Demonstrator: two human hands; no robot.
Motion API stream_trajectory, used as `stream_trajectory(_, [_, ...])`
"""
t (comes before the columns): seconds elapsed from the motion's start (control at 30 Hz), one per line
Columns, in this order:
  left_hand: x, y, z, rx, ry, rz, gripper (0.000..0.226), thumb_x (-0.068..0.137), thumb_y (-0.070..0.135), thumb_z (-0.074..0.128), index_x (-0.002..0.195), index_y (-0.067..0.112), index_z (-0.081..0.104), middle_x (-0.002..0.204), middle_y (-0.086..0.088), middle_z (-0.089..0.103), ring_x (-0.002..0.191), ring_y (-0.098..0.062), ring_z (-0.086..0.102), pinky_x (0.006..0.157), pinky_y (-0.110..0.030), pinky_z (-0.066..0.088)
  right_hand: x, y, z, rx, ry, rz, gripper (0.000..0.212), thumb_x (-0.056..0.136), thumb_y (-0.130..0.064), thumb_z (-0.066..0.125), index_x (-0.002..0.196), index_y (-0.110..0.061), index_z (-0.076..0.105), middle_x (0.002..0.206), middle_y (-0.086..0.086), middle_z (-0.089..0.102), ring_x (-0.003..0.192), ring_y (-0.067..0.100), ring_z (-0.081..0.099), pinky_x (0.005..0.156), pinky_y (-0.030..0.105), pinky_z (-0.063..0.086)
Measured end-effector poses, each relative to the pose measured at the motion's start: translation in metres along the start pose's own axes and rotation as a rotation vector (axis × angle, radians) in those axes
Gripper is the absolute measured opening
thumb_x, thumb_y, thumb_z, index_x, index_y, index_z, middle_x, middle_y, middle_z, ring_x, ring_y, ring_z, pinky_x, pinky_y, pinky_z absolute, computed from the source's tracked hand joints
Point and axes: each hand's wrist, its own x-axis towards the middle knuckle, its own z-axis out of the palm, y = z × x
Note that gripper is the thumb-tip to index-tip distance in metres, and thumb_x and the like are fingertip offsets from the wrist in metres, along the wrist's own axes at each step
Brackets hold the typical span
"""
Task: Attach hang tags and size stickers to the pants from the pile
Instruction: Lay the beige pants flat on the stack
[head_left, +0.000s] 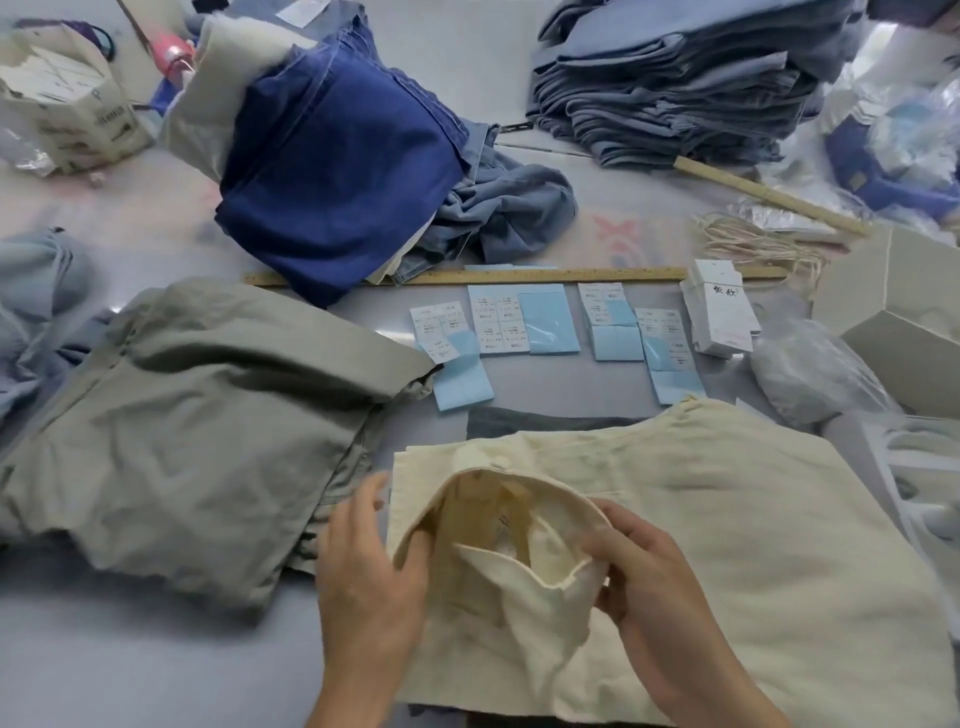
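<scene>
Both hands, left hand (371, 564) and right hand (652, 577), pinch open the cream pants (701, 519) waistband at lower centre; next, likely a hang tag (719, 312).

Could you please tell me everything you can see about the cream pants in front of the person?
The cream pants look like soft, slightly wrinkled woven fabric. They lie flat on the grey table, nearest the person, with the waistband turned open so the lining shows. The left hand holds the waistband's left edge; the right hand pinches a fold of its inner fabric. A darker garment shows beneath their far edge.
</scene>
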Motion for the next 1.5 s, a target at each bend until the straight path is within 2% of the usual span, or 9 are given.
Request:
stream_trajectory(0.1, [0.019, -0.014, -0.002, -0.357, -0.306, -0.121, 0.035, 0.1, 0.009, 0.06, 0.089, 0.039, 0.074, 0.082, 0.009, 0.073, 0.078, -0.011, 0.063, 0.068, -0.025, 0.047, 0.0, -0.008, -0.002, -0.074, -0.029, -0.034, 0.031, 0.075, -0.029, 0.071, 0.102, -0.017, 0.079, 0.076, -0.003, 0.064, 0.065, 0.007, 0.054, 0.055, 0.017, 0.045])
stream_trajectory(0.23, [0.03, 0.001, 0.003, -0.502, -0.295, -0.089, 0.039, 0.099, 0.002, 0.058, 0.087, 0.037, 0.072, 0.08, 0.006, 0.071, 0.072, -0.011, 0.06, 0.062, -0.016, 0.046, 0.003, -0.019, -0.009, -0.084, 0.035, -0.079, 0.015, 0.088, -0.013, 0.063, 0.091, -0.013, 0.078, 0.077, 0.003, 0.067, 0.068, 0.01, 0.06, 0.055, 0.015, 0.046])
stream_trajectory(0.37, [0.017, 0.021, -0.004, -0.08, 0.172, 0.51, 0.026, 0.092, 0.0, 0.062, 0.103, 0.023, 0.062, 0.095, 0.003, 0.058, 0.087, -0.02, 0.056, 0.08, -0.023, 0.045, 0.002, -0.025, -0.004, -0.05, 0.046, -0.089, 0.017, 0.093, -0.01, 0.059, 0.091, -0.013, 0.076, 0.083, 0.007, 0.069, 0.075, 0.017, 0.064, 0.063, 0.021, 0.05])
stream_trajectory(0.43, [0.007, 0.031, -0.004, -0.193, 0.039, 0.743, 0.011, 0.098, 0.008, 0.064, 0.105, 0.015, 0.068, 0.099, 0.003, 0.063, 0.091, -0.014, 0.061, 0.083, -0.021, 0.047, 0.002, -0.027, 0.002, -0.051, 0.056, -0.11, 0.016, 0.093, -0.009, 0.059, 0.092, -0.011, 0.075, 0.085, 0.009, 0.069, 0.078, 0.019, 0.063, 0.068, 0.026, 0.051])
stream_trajectory(0.63, [0.011, 0.042, 0.008, 0.081, -0.513, 0.238, 0.023, 0.09, 0.048, 0.068, 0.106, 0.031, 0.07, 0.09, 0.019, 0.065, 0.085, -0.003, 0.059, 0.072, -0.018, 0.044, 0.002, -0.024, 0.012, -0.134, 0.115, -0.172, 0.018, 0.095, -0.002, 0.057, 0.092, -0.007, 0.074, 0.092, 0.023, 0.068, 0.083, 0.027, 0.061, 0.08, 0.04, 0.047])
stream_trajectory(0.77, [0.026, 0.035, 0.003, -0.076, -0.776, 0.114, 0.033, 0.084, 0.036, 0.076, 0.105, 0.056, 0.062, 0.089, 0.023, 0.071, 0.085, 0.002, 0.065, 0.08, -0.024, 0.055, 0.001, -0.017, 0.016, -0.195, 0.126, -0.173, 0.022, 0.095, -0.003, 0.057, 0.091, -0.014, 0.075, 0.091, 0.018, 0.069, 0.083, 0.024, 0.063, 0.079, 0.037, 0.049])
stream_trajectory(1.07, [0.017, 0.019, -0.009, -0.839, -0.651, 0.032, 0.019, 0.076, 0.011, 0.084, 0.085, 0.021, 0.071, 0.089, -0.015, 0.077, 0.087, -0.03, 0.076, 0.079, -0.029, 0.06, 0.008, -0.02, 0.009, -0.164, 0.192, -0.188, 0.022, 0.096, -0.006, 0.057, 0.093, -0.018, 0.074, 0.093, 0.012, 0.072, 0.085, 0.021, 0.065, 0.078, 0.038, 0.051])
stream_trajectory(1.4, [0.013, 0.023, -0.006, -0.909, -0.499, 0.089, 0.029, 0.077, -0.005, 0.074, 0.089, 0.021, 0.069, 0.089, -0.013, 0.077, 0.091, -0.028, 0.076, 0.081, -0.034, 0.061, 0.009, -0.01, 0.012, -0.165, 0.175, -0.215, 0.025, 0.097, -0.007, 0.058, 0.099, -0.027, 0.072, 0.091, 0.009, 0.072, 0.079, 0.024, 0.065, 0.069, 0.033, 0.053])
stream_trajectory(1.5, [0.01, 0.025, -0.004, -0.859, -0.453, 0.159, 0.034, 0.078, -0.01, 0.075, 0.095, 0.018, 0.071, 0.092, -0.008, 0.078, 0.092, -0.024, 0.076, 0.081, -0.028, 0.06, 0.007, -0.003, 0.015, -0.484, 0.3, -0.453, 0.036, 0.097, -0.012, 0.06, 0.113, -0.044, 0.058, 0.094, 0.003, 0.059, 0.066, 0.015, 0.058, 0.056, 0.031, 0.052])
